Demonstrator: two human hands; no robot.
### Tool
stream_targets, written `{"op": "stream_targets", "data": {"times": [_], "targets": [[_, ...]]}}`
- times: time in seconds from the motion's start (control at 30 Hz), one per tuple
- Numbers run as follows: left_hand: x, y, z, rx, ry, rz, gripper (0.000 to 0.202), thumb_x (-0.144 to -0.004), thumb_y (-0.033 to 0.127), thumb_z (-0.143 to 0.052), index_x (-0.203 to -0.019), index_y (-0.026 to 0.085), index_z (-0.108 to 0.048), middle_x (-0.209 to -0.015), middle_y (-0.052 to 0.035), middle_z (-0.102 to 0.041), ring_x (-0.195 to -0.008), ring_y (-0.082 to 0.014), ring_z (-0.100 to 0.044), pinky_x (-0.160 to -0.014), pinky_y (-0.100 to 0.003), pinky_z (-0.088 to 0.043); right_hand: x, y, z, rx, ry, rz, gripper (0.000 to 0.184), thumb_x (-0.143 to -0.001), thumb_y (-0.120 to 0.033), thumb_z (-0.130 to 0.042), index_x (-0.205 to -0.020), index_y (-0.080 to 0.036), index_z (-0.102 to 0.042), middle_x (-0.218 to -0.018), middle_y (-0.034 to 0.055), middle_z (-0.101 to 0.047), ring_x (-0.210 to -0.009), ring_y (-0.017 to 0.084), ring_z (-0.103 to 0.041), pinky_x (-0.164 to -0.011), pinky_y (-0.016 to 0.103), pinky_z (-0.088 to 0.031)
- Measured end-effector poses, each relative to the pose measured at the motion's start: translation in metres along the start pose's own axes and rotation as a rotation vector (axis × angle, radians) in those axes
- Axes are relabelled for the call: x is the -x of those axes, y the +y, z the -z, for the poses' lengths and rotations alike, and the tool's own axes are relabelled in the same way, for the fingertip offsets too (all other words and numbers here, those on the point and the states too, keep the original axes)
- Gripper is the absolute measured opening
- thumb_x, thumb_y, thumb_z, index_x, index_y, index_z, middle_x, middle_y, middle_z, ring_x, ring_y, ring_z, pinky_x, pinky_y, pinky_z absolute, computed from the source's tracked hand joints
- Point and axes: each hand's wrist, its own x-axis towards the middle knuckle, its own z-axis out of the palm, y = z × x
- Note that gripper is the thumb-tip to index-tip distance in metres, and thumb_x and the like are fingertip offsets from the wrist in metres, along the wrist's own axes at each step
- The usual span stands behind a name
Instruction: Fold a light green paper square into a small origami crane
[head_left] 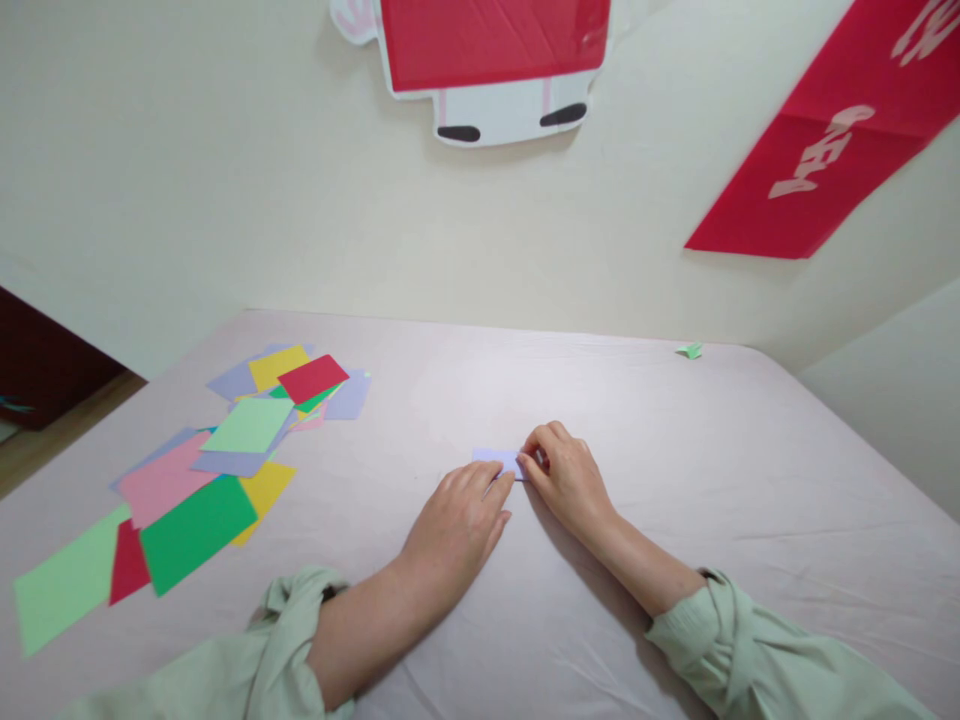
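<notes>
A small lavender piece of folded paper (487, 456) lies on the cloth-covered table in front of me. My left hand (459, 515) rests over its lower left part, fingers stretched out and fingertips on the paper. At the paper's right end, my right hand (568, 478) has its thumb and index finger pinched together on the edge. The left hand covers part of the paper, so its full shape is hidden.
Loose sheets of coloured paper (199, 533) lie spread in an overlapping pile on the left of the table (622, 400). A small green folded paper piece (690, 351) sits near the far right edge. Behind the table, a wall bears red decorations (810, 150).
</notes>
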Motion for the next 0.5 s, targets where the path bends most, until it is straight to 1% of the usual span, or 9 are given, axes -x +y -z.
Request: {"op": "stream_targets", "data": {"times": [0.13,0.23,0.3,0.33,0.4,0.5], "targets": [[-0.007,-0.012,0.001,0.126,0.01,0.023,0.031,-0.088,0.014,-0.054,-0.119,0.019,-0.056,-0.119,-0.0083,-0.061,-0.112,-0.0236,-0.054,-0.096,-0.042,-0.045,0.002,0.002,0.002,-0.079,-0.002,-0.003,0.002,-0.087,-0.02,-0.054,-0.089,-0.02,-0.056,-0.088,0.0021,-0.059,-0.074,0.016,-0.054,-0.072,0.03,-0.037],[-0.014,-0.019,0.004,0.253,0.02,0.041,0.024,-0.086,0.013,-0.054,-0.109,0.02,-0.059,-0.108,-0.0058,-0.062,-0.104,-0.0211,-0.055,-0.092,-0.038,-0.046,0.006,0.001,0.009,-0.148,-0.078,0.061,0.012,-0.085,-0.019,-0.057,-0.096,-0.021,-0.056,-0.095,0.0024,-0.059,-0.078,0.016,-0.056,-0.076,0.031,-0.04],[-0.017,-0.022,0.005,0.311,0.04,0.048,0.021,-0.085,0.012,-0.054,-0.104,0.02,-0.06,-0.103,-0.0048,-0.061,-0.101,-0.02,-0.055,-0.09,-0.036,-0.046,0.008,0.0,0.014,-0.124,-0.137,0.127,0.022,-0.08,-0.015,-0.06,-0.1,-0.022,-0.056,-0.106,0.0044,-0.059,-0.089,0.018,-0.057,-0.081,0.032,-0.04],[-0.018,-0.023,0.005,0.325,0.048,0.051,0.021,-0.084,0.011,-0.054,-0.103,0.02,-0.06,-0.102,-0.0046,-0.061,-0.1,-0.0199,-0.054,-0.09,-0.036,-0.046,0.009,-0.001,0.016,-0.102,-0.143,0.146,0.025,-0.079,-0.013,-0.059,-0.102,-0.022,-0.056,-0.109,0.0055,-0.059,-0.095,0.019,-0.056,-0.084,0.033,-0.04],[-0.019,-0.022,0.005,0.328,0.054,0.056,0.022,-0.083,0.011,-0.054,-0.102,0.02,-0.06,-0.102,-0.0044,-0.06,-0.099,-0.0203,-0.054,-0.09,-0.036,-0.045,0.01,-0.003,0.017,-0.066,-0.135,0.163,0.026,-0.078,-0.008,-0.055,-0.1,-0.022,-0.057,-0.111,0.0067,-0.059,-0.1,0.02,-0.056,-0.086,0.034,-0.041],[-0.02,-0.02,0.004,0.289,0.057,0.075,0.022,-0.083,0.013,-0.055,-0.103,0.021,-0.059,-0.103,-0.0047,-0.06,-0.099,-0.0207,-0.054,-0.089,-0.036,-0.045,0.008,-0.006,0.016,-0.064,-0.106,0.148,0.024,-0.079,-0.004,-0.05,-0.093,-0.021,-0.059,-0.106,0.0062,-0.061,-0.094,0.019,-0.057,-0.084,0.033,-0.042]]}}
